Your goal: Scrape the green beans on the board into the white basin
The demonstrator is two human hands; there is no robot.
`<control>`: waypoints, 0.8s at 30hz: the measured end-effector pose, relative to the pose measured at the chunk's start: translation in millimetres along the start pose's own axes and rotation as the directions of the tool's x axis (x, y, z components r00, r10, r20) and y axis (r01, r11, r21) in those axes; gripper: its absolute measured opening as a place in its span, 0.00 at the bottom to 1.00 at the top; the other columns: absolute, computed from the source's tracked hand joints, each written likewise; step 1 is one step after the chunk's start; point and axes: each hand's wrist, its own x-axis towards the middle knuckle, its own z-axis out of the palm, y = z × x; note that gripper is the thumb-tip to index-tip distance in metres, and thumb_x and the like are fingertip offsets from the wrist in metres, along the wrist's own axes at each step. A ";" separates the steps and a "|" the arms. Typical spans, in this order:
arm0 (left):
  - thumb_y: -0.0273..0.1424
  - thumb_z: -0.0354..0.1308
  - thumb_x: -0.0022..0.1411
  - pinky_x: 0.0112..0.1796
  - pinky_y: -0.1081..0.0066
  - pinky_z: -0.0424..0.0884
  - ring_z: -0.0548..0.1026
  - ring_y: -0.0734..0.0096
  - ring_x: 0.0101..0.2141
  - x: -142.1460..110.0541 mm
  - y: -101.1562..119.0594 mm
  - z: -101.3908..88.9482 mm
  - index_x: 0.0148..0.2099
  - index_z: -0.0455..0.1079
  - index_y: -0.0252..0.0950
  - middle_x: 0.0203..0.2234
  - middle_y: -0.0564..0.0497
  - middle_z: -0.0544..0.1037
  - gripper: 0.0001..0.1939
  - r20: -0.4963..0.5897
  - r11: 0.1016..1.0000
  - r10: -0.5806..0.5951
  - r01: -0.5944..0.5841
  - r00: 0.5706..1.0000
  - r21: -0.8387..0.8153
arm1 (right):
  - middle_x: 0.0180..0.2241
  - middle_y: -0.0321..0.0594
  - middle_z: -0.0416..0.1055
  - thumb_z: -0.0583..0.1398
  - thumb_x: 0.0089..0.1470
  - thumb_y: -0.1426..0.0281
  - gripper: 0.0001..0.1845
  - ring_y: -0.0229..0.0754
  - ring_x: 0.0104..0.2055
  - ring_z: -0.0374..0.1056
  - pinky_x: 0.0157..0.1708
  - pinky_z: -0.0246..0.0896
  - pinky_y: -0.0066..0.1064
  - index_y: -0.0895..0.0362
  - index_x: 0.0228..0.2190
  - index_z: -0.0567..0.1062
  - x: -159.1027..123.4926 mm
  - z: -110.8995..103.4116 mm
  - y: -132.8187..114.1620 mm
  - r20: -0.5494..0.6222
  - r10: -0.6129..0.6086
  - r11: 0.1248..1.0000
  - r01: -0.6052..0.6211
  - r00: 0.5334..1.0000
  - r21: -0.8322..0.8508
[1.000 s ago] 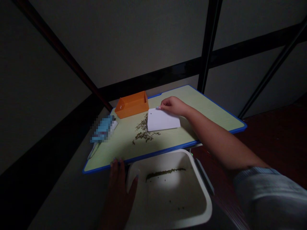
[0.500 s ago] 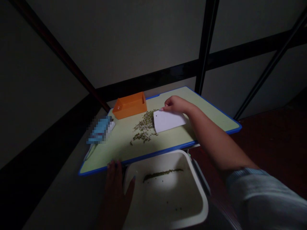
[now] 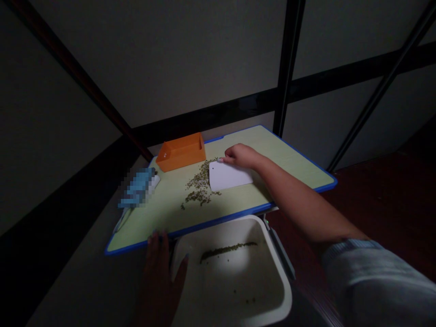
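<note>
My right hand [image 3: 241,156] pinches the upper edge of a white plastic scraper [image 3: 229,176], which has a small hole in one corner. The scraper leans low over the table, its left edge against a scattered patch of small greenish-brown grains [image 3: 198,184]. Below the table's front edge, a white basin [image 3: 288,297] has a line of the same grains along its far side and a few loose ones on its bottom. Dim light falls on my left hand [image 3: 160,268]. Its fingers are spread, fingertips at the table's edge and thumb over the basin's left rim.
The pale green table [image 3: 286,156] has a blue border. An orange open tray [image 3: 182,159] stands at its back left. A blurred-out blue item [image 3: 139,186] lies at the left side. Dark-framed panels [image 3: 204,59] rise close behind the table.
My right hand has pushed the scraper a little to the left against the grains. My left hand keeps its place by the basin. The whole view has shifted slightly.
</note>
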 end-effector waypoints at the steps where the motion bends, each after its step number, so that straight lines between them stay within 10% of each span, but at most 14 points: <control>1: 0.45 0.45 0.60 0.61 0.48 0.51 0.43 0.57 0.65 -0.1 0.6 -0.6 0.65 0.45 0.35 0.66 0.39 0.47 0.36 0.006 1.000 -0.011 0.011 1.000 -0.003 | 0.18 0.35 0.60 0.55 0.55 0.56 0.21 0.34 0.22 0.49 0.25 0.38 0.30 0.58 0.21 0.71 -0.1 1.4 -0.6 0.006 -0.017 1.000 0.017 1.000 0.011; 24: 0.46 0.45 0.59 0.61 0.50 0.49 0.41 0.59 0.65 0.0 5.2 -5.9 0.65 0.45 0.33 0.66 0.40 0.46 0.37 0.046 0.999 -0.043 0.043 0.998 0.002 | 0.15 0.29 0.50 0.57 0.53 0.56 0.23 0.33 0.22 0.45 0.25 0.35 0.31 0.58 0.16 0.63 -3.6 0.7 -10.4 0.071 -0.086 0.982 0.072 0.994 0.176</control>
